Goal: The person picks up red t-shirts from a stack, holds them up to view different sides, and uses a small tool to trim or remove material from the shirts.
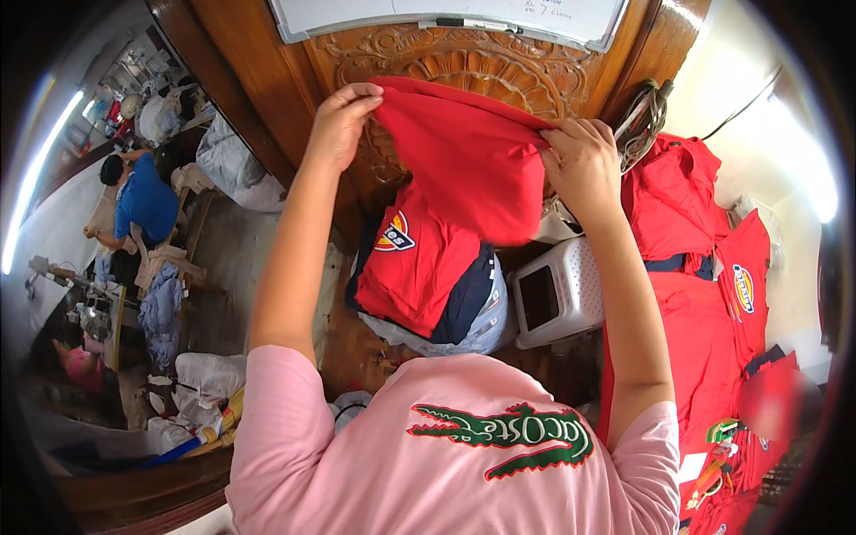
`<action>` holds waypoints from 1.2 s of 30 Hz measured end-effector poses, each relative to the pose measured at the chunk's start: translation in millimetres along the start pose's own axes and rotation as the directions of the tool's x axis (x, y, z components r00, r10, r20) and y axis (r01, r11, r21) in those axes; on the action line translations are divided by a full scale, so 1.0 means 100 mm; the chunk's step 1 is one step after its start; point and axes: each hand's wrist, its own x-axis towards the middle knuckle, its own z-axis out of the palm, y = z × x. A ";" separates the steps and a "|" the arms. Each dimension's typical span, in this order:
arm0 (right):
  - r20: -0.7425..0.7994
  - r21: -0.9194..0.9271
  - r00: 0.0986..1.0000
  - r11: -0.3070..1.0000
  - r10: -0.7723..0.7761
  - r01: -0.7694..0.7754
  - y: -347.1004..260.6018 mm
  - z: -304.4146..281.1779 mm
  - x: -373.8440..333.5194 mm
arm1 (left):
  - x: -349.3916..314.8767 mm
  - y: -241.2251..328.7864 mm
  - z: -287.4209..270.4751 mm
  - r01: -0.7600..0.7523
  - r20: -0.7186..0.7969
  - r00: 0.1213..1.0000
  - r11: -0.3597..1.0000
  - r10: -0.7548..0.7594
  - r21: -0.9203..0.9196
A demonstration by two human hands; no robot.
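Observation:
Both my arms are raised in front of me, stretching a red cloth garment [464,152] between them; its exact kind does not show. My left hand [348,120] pinches its upper left corner between thumb and fingers. At the other end, my right hand [580,160] grips the right edge. The cloth hangs in a fold between the hands, its lower edge slightly blurred. Below it sits a pile of folded red garments [415,281] with a round printed badge, mixed with dark navy ones [468,299], on a pale plastic bag [492,319].
A white plastic stool [571,290] stands right of the pile. More red garments [660,339] cover the right side, with small tools [713,477] on them. A carved wooden door [357,62] and whiteboard [446,11] are ahead. At left, a person in blue [147,205] sits among cloth.

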 end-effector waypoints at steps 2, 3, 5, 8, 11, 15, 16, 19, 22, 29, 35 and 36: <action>0.030 0.021 1.000 1.000 -0.005 0.004 -0.15 -0.03 -0.13 | -0.20 0.06 -0.08 -0.043 0.025 0.999 0.999 0.042 0.024; 0.042 0.035 0.999 0.999 -0.010 0.009 -0.25 -0.05 -0.21 | -0.37 0.02 -0.21 -0.030 0.007 1.000 0.995 0.029 0.095; 0.152 0.075 0.988 0.997 -0.029 0.018 -0.50 0.06 -0.50 | -0.80 -0.09 -0.58 0.053 -0.018 0.999 0.965 -0.050 0.255; 0.400 0.269 0.902 0.962 -0.164 0.056 -0.94 0.52 -1.24 | -1.71 -0.50 -1.09 0.338 -0.195 0.941 0.812 -0.277 0.476; 0.608 0.618 0.665 0.785 -0.433 -0.054 -1.33 0.76 -2.00 | -2.78 -1.13 -1.86 0.494 -0.266 0.858 0.563 -0.440 0.662; 0.860 0.476 0.456 0.677 -0.228 -0.561 -1.17 0.47 -2.41 | -3.66 -1.64 -2.18 0.568 -0.411 0.515 -0.060 -0.752 0.821; 0.858 0.418 0.494 0.752 -0.143 -0.509 -1.02 0.47 -2.60 | -3.65 -1.78 -2.11 0.497 -0.298 0.478 -0.026 -0.826 0.867; 0.902 0.131 0.425 0.886 0.080 -0.446 -0.67 0.19 -2.87 | -3.44 -2.27 -1.84 0.507 -0.122 0.332 0.068 -0.935 0.859; 0.914 -0.069 0.293 0.818 0.282 -0.572 -0.37 -0.18 -3.30 | -2.69 -2.78 -0.92 0.476 0.007 0.315 0.164 -0.949 0.864; 0.614 -0.365 0.081 0.374 0.785 -0.853 -0.14 -1.53 -4.33 | -1.74 -3.44 1.48 0.046 0.411 0.380 0.460 -0.829 0.886; -0.034 -0.606 -0.191 -0.173 0.981 -0.777 -0.41 -3.05 -5.43 | -1.75 -3.73 3.58 -0.061 0.672 0.251 0.681 -0.697 0.729; -0.119 -0.579 -0.311 -0.320 0.943 -0.750 -0.48 -3.24 -5.53 | -1.79 -3.84 3.89 -0.097 0.695 0.233 0.694 -0.681 0.713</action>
